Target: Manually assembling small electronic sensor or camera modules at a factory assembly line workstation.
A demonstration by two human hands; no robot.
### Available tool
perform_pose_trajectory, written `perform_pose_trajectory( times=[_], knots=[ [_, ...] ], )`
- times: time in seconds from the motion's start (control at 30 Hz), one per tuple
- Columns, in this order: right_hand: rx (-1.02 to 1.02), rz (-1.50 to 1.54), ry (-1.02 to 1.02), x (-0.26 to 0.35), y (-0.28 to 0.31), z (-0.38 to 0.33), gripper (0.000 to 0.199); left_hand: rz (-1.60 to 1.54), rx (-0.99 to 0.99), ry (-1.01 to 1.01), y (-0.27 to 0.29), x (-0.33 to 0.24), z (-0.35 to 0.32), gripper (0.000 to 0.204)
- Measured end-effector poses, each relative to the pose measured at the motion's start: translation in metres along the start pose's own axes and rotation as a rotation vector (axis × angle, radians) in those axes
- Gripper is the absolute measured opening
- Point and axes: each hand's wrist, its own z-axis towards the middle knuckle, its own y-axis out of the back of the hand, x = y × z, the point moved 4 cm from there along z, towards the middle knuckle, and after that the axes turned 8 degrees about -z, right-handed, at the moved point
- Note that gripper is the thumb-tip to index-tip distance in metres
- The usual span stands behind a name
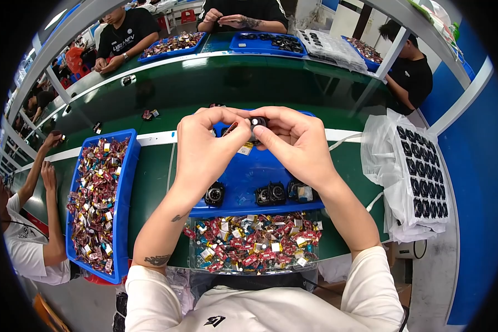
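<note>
Above a blue tray (240, 174), both of my hands meet with closed fingers. My right hand (301, 141) grips a small black casing (258, 122) with a pale round spot on its face. Pinched in my left hand (205, 146) is a small red circuit board (230, 129), close against the casing. A small whitish-yellow piece (245, 149) hangs just below the fingers; whether it is joined to the board I cannot tell. On the tray beneath lie a round-faced black casing (214, 194) and several more casings (271, 193) toward the right.
Nearest me, a clear tray (189, 249) holds many red boards with small parts. A blue bin (128, 205) of similar pieces stands left. Stacked plastic-wrapped trays of black parts (423, 171) are at right. Beyond runs a green conveyor belt (182, 83), with co-workers around it and metal posts overhead.
</note>
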Motion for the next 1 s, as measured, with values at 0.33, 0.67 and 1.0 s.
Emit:
perform_pose_trajectory(
  times=[0.33, 0.67, 1.0],
  knots=[
    [-0.146, 0.032, 0.027, 0.000, 0.019, 0.005, 0.008, 0.074, -0.024, -0.179, 0.001, -0.019, -0.005, 0.012],
    [-0.133, 0.168, -0.018, 0.004, 0.021, 0.006, 0.017, 0.039, 0.143, -0.045, -0.002, -0.023, -0.007, 0.009],
    [-0.198, 0.111, 0.092, 0.009, 0.013, -0.001, 0.011, -0.481, 0.233, 0.317, -0.012, 0.000, -0.011, 0.015]
  ],
)
